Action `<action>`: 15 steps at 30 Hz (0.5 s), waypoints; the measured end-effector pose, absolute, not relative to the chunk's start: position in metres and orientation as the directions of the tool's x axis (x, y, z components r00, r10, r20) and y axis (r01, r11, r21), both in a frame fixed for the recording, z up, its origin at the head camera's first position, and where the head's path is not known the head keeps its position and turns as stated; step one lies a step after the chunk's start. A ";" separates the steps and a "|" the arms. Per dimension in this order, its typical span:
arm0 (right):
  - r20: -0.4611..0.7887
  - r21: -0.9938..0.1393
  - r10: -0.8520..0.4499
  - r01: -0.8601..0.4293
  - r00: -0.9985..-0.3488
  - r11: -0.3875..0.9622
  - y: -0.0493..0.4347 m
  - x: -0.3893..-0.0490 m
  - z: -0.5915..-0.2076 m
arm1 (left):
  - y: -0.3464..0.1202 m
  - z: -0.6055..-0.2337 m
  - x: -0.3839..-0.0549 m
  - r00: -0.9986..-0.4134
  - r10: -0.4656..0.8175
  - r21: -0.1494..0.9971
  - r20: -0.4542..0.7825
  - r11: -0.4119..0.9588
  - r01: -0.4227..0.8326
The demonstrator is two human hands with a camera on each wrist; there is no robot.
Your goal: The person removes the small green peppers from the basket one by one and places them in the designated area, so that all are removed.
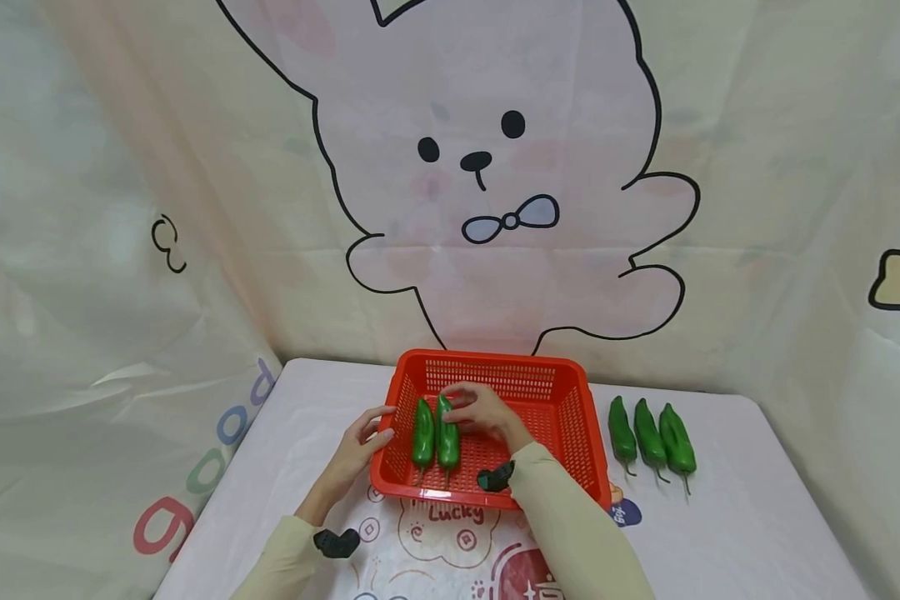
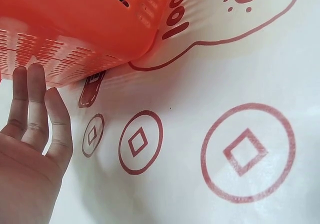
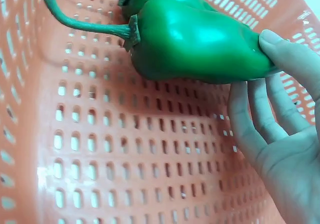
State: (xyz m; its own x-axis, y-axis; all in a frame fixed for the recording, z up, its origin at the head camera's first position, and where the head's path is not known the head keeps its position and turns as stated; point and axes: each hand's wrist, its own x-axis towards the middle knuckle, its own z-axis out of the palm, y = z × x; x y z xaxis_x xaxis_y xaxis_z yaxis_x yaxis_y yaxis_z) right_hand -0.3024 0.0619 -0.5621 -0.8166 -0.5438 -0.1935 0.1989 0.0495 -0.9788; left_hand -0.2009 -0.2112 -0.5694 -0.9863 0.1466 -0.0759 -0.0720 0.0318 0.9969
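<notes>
A red plastic basket [image 1: 592, 433] with slotted walls stands on the table. Inside it, near its left wall, two long green peppers lie side by side, stems toward the front. My right hand [image 1: 487, 414] reaches in and grips the right-hand green pepper [image 1: 447, 442] by its far end, thumb on top and fingers underneath in the right wrist view. The other green pepper [image 1: 423, 435] lies just to its left, partly hidden behind the held one in that view. Against the basket's left side, my left hand [image 2: 32, 149] rests with its fingers extended.
Three more green peppers [image 1: 649, 433] lie in a row on the table, right of the basket. A white cover [image 1: 750, 500] with red printed drawings in front spreads over the table. Cloth walls [image 1: 810, 208] with cartoon figures close off the back and sides.
</notes>
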 end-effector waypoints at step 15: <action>-0.158 -0.970 -0.516 0.230 -0.842 -0.078 0.081 -0.313 -0.535 | -0.210 -0.572 -0.200 -0.990 0.135 0.999 -0.042 0.027 -0.039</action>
